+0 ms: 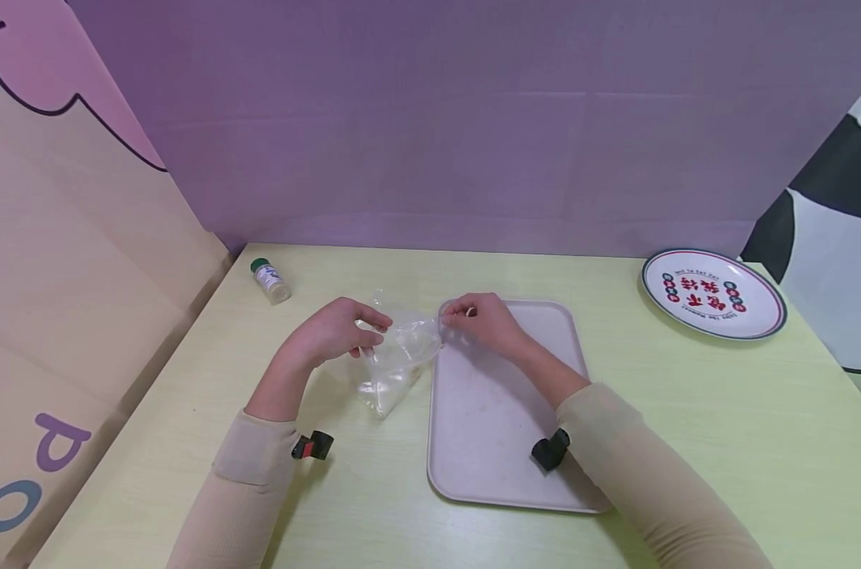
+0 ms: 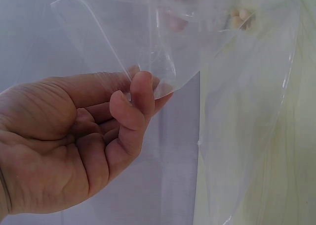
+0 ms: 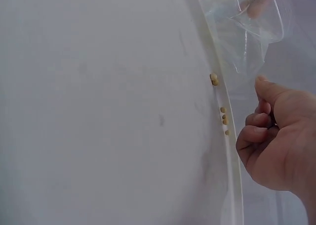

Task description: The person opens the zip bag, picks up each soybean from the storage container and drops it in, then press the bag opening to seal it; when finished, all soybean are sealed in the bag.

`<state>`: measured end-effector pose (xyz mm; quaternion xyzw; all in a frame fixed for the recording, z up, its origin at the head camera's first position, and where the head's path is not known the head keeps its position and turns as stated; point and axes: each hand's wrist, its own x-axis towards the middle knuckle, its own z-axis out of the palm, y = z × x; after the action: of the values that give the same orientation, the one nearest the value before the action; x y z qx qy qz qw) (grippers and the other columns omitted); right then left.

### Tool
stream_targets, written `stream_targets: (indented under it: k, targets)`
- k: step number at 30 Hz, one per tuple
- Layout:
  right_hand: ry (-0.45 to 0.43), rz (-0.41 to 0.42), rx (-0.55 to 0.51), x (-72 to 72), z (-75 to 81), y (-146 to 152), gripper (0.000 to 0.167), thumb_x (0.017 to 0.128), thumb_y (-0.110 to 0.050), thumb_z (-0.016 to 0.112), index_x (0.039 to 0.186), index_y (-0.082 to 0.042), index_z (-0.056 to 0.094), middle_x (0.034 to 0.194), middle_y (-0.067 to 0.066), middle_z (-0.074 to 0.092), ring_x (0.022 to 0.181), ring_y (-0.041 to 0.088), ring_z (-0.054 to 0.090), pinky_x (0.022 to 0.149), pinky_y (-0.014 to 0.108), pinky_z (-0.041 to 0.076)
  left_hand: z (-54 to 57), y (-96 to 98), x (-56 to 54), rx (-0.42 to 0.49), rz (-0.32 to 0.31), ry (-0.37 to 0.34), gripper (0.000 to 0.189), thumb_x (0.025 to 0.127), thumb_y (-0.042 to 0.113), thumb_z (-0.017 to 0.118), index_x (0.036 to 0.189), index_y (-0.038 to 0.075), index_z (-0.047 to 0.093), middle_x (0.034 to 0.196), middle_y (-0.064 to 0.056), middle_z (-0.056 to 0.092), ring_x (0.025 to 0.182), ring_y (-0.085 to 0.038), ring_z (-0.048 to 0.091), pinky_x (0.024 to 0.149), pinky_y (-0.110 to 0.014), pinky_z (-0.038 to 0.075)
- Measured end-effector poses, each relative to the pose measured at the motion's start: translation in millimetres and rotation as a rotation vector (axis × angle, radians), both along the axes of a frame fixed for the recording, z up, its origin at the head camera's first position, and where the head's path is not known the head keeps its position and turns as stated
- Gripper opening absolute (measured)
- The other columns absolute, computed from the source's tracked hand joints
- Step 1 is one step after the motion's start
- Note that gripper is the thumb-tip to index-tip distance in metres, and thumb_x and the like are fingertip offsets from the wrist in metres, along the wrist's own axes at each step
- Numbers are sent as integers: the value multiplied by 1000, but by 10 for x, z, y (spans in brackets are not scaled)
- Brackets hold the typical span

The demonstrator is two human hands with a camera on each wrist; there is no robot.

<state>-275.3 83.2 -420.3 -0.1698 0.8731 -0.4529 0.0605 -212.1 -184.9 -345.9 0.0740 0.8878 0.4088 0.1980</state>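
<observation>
A clear plastic bag (image 1: 399,352) hangs slack between the two hands, over the left edge of a pale tray (image 1: 501,450). My left hand (image 1: 336,330) pinches its rim between thumb and fingers, which show through the film in the left wrist view. With thumb and forefinger, my right hand (image 1: 489,322) pinches the bag's other side, its remaining fingers curled in. Several small tan beans (image 3: 223,115) lie along the tray's raised edge in the right wrist view. A few pale beans (image 2: 241,18) show through the film in the left wrist view.
A small bottle with a green cap (image 1: 270,280) lies on its side at the table's back left. Toward the back right is a white oval plate (image 1: 715,296) with red lettering and a blue rim. A purple panel (image 1: 473,126) stands behind the table.
</observation>
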Motion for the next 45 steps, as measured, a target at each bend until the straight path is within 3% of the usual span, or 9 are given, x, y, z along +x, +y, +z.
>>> stream_targets:
  k: [11, 24, 45]
  targets:
    - [21, 16, -69, 44, 158, 7, 15, 95, -20, 73, 104, -9, 77, 97, 3, 69, 79, 20, 51, 64, 29, 41, 15, 13, 7, 10, 6, -3, 34, 96, 6, 66, 130, 4, 68, 125, -11, 67, 86, -32, 66, 89, -47, 51]
    - [11, 52, -153, 161, 304, -93, 16, 93, -20, 76, 104, -8, 77, 93, 3, 68, 80, 22, 54, 66, 29, 45, 3, 20, 6, -14, 8, -3, 34, 96, 8, 67, 130, 7, 69, 119, -8, 68, 83, -27, 65, 91, -50, 50]
    - [50, 182, -111, 327, 385, -245, 8, 92, -14, 77, 98, -10, 78, 80, 1, 59, 72, 18, 50, 61, 27, 41, 10, 27, 17, -34, -6, 9, 35, 96, 9, 66, 131, 7, 69, 124, -8, 68, 82, -25, 65, 91, -49, 50]
